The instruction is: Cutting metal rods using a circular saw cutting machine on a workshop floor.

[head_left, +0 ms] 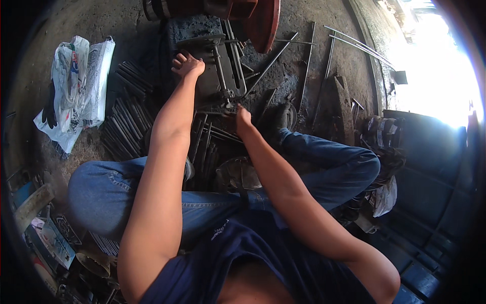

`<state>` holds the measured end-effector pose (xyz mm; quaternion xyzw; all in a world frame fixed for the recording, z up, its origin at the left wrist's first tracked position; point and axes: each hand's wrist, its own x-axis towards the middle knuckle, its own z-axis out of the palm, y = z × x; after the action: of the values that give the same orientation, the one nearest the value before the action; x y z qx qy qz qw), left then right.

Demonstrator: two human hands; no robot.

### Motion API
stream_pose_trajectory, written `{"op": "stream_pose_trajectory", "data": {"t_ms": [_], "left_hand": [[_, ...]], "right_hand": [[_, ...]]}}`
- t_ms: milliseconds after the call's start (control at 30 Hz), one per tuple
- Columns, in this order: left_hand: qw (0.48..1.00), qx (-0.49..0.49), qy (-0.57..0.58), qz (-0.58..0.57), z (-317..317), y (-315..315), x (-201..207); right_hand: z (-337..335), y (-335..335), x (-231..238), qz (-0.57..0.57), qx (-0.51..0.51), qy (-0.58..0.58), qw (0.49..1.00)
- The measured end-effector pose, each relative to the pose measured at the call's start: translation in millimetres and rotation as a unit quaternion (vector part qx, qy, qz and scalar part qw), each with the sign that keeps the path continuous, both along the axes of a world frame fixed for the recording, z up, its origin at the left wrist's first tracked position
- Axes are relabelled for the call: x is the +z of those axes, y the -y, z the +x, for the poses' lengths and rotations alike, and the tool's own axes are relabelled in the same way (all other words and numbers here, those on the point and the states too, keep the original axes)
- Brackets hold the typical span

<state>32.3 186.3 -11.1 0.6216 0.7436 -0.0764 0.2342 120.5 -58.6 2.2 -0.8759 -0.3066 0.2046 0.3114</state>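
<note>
A cut-off saw stands in front of me, with a dark flat metal base [205, 81] and a red blade guard [264, 25] above it to the right. Along the base runs a screw rod [218, 66] of its vise, ending near me in a crank handle [215, 113]. My left hand [188, 64] lies at the base's far left side, fingers spread and slightly bent. Close to the near end of the screw, my right hand [243, 119] is closed at the end of the handle; its fingers are partly hidden.
Dark metal bars [126, 126] lie stacked left of the saw. Beyond them are white woven sacks [76, 83] with a dark glove [49, 109]. Long thin rods [307, 66] and a dark beam [341, 109] lie on the right. My jeans-clad legs [329, 162] spread around the work area.
</note>
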Motion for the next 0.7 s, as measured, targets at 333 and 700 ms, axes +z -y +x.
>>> {"op": "stream_pose_trajectory", "data": {"t_ms": [333,700], "left_hand": [[0.999,-0.010,0.010,-0.035,-1,-3,6],[0.999,-0.001,0.039,-0.024,-3,-3,7]], "right_hand": [[8,-19,1,0.100,-0.242,-0.520,0.813],[2,1,-37,0.216,-0.372,-0.701,0.569]]}}
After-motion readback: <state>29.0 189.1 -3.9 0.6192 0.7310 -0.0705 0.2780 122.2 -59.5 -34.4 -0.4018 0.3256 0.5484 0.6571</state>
